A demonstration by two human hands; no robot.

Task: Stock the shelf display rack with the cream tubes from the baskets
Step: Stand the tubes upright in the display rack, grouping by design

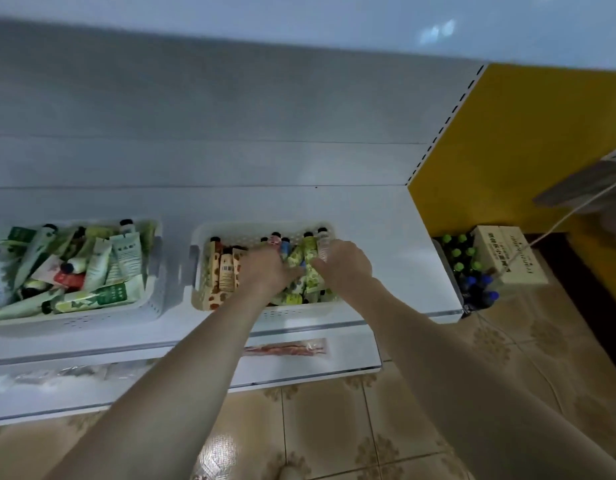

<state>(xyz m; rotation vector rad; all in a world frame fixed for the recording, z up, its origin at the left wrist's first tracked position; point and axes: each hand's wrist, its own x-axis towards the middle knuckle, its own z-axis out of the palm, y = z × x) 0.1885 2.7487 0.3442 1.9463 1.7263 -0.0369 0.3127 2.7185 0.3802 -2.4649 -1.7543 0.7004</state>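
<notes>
Head view: both bare hands reach into the right basket [299, 315], which sits on the white shelf [368, 216] near its right end. The tubes [227, 271] there lie side by side, long axes running front to back, black caps pointing to the back of the shelf. The right hand [344, 265] has its fingers curled round a pale tube [323, 244] at the far right of the row, cap away from the person. The left hand [265, 268] is knuckles-up with its fingers sunk among the middle tubes; whether it grips one cannot be told.

The left basket [92, 318] stands well apart on the same shelf, holding green and white tubes in a jumble, caps pointing every way.

A red packet [285, 349] lies on the lower shelf [351, 355]. Past the shelf's right end, bottles [465, 268] with green and blue caps stand beside a cardboard box [507, 258], below a yellow wall [524, 150], on a tiled floor [334, 427].
</notes>
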